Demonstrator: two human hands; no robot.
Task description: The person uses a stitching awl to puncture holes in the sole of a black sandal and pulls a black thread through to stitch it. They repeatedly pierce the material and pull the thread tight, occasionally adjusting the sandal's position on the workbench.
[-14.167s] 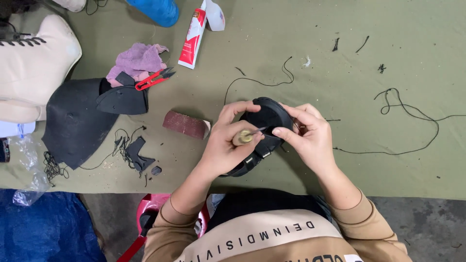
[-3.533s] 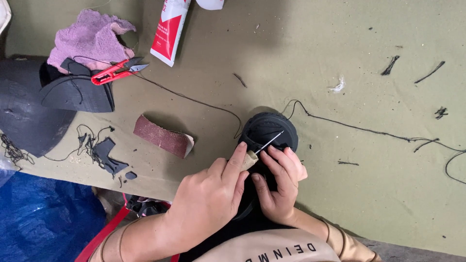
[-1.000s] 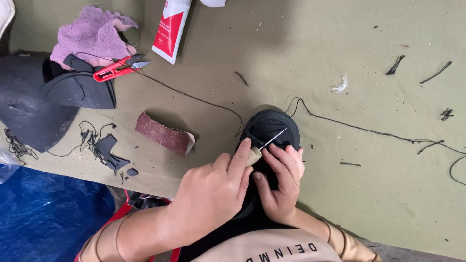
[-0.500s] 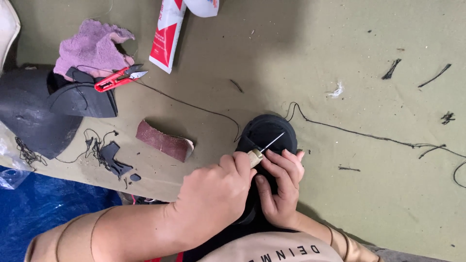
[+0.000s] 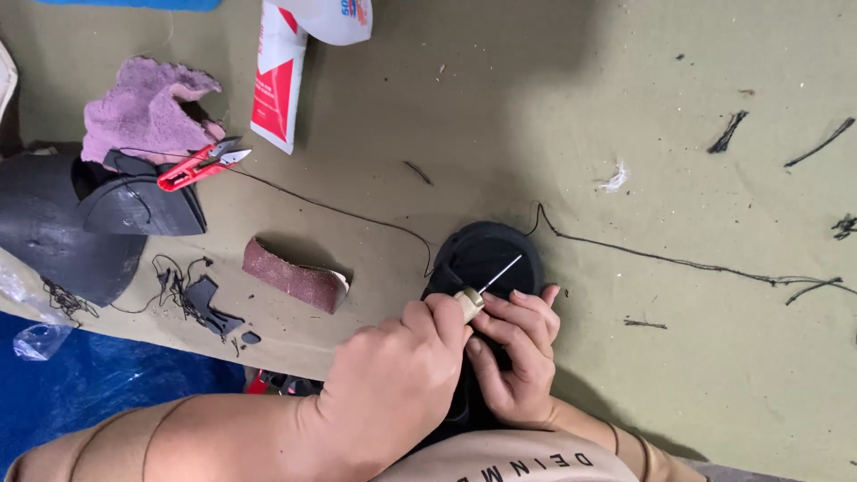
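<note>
The left hand, lower centre of the frame, is closed around an awl. The awl's pale wooden ferrule shows at the fingertips, and its thin metal needle points up and right across the black piece.

The right hand, just right of the left, grips the near edge of the black piece with its fingers curled over it. The black piece is rounded and sits at the centre of the frame on the counter, partly hidden by both hands.

A black thread runs from the top of the piece to the right across the counter.

A strip of reddish sandpaper lies left of the piece, apart from it. Red snips rest at upper left on a dark shoe part, beside a pink rag. A red and white tube lies at the top, right of the rag.
</note>
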